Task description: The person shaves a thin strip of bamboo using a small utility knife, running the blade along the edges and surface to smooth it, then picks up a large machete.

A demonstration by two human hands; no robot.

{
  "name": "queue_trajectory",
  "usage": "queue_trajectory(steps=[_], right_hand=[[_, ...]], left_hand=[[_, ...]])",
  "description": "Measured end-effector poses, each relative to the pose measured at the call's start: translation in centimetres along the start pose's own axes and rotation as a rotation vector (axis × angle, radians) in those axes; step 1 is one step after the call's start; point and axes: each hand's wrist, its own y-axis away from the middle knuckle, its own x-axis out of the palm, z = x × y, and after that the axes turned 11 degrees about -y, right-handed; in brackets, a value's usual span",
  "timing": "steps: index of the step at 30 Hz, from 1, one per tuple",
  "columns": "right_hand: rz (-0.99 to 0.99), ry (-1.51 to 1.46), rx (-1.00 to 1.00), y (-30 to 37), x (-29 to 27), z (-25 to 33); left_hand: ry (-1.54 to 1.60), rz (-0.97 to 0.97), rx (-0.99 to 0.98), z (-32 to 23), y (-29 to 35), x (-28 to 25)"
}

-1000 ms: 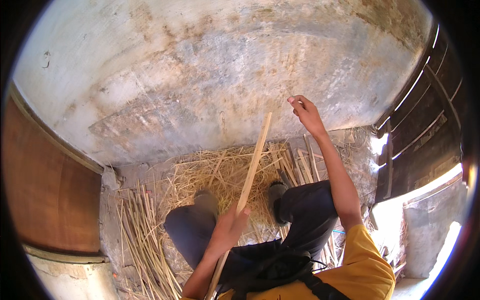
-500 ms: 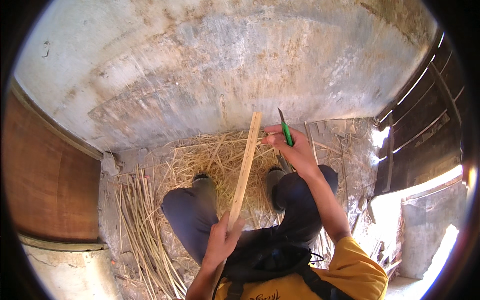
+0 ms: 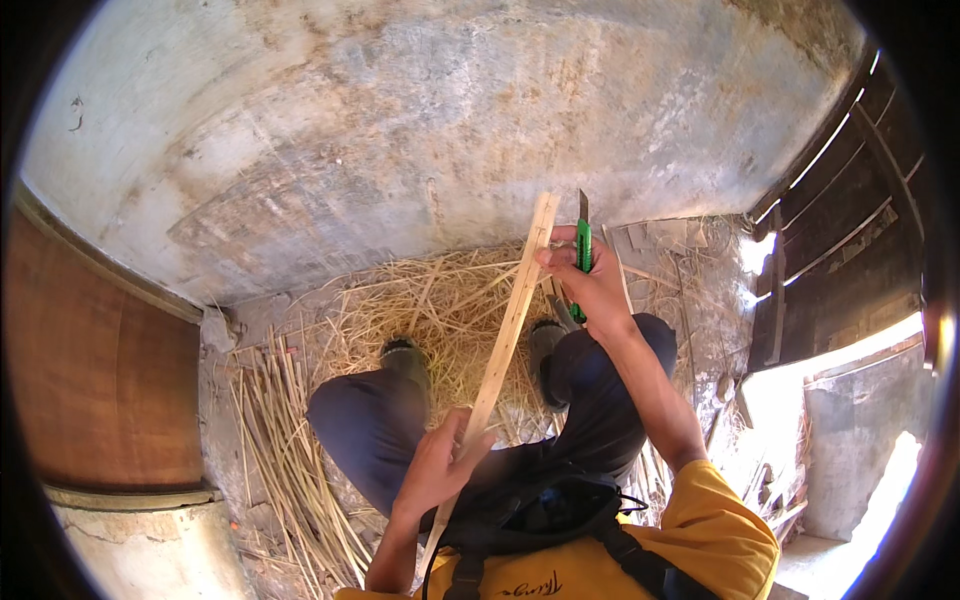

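Note:
A long pale strip, bamboo or wood by its look [image 3: 512,318], slants up and to the right in front of my body. My left hand [image 3: 440,468] grips it low down, fingers closed around its edges. Near the strip's upper end is my right hand [image 3: 590,280], which holds a green box cutter [image 3: 584,250] with its dark blade pointing up. The right thumb and fingertips also touch the strip's right edge. The blade stands apart from the strip, just to its right.
Straw-like shavings [image 3: 455,300] cover the floor between my boots [image 3: 405,358]. A bundle of thin strips [image 3: 295,460] lies at left. Ahead rises a stained wall [image 3: 440,130]; a brown wooden panel [image 3: 105,360] stands at left, dark boards [image 3: 845,240] at right.
The strip's upper end has shifted right and upward. My right hand has closed in on the strip and now touches it, and the box cutter has turned more upright.

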Motion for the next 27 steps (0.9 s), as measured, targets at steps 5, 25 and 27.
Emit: queue_trajectory(steps=[5, 25, 27], right_hand=[[-0.005, -0.01, 0.012, 0.3, -0.4, 0.5], [-0.063, 0.064, -0.163, 0.5, -0.4, 0.9], [-0.063, 0.097, -0.197, 0.7, -0.5, 0.4]], left_hand=[[0.278, 0.093, -0.093, 1.6, 1.0, 0.6], [0.285, -0.142, -0.099, -0.8, -0.6, -0.6], [0.258, -0.189, -0.086, -0.4, -0.7, -0.4]])
